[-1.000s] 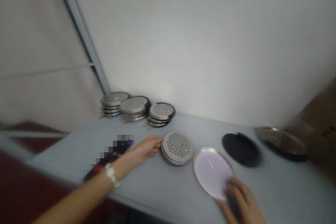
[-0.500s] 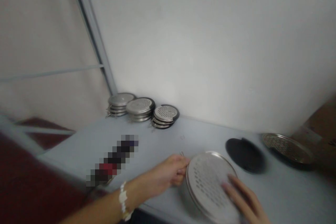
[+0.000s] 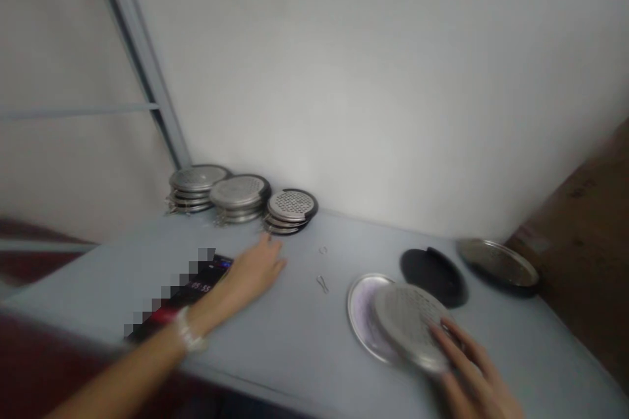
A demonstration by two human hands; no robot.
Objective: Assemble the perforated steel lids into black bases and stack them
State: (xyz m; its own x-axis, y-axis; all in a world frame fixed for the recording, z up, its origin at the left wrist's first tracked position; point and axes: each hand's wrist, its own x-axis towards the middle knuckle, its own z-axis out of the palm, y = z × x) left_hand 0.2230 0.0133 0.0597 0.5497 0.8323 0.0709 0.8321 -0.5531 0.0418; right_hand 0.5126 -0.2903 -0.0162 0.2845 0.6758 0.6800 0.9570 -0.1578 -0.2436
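Observation:
My right hand grips the lower right side of a round perforated metal disc, fingers across its face. The disc overlaps a shallow round metal plate with a pale purplish inside. My left hand is empty, fingers apart, reaching just in front of the nearest stack of perforated discs; whether a fingertip touches the stack I cannot tell. Between my hands lie a small bent wire clip and a small wire ring.
Two more disc stacks, one at the far left and one beside it, stand along the wall. A black round piece and a dark-rimmed metal disc lie at right, near a cardboard box. A phone lies under my left forearm.
My left hand has let go of the disc and moved left toward the stacks. The disc has shifted off the plate, which now shows beneath. The wire clip now lies on the table.

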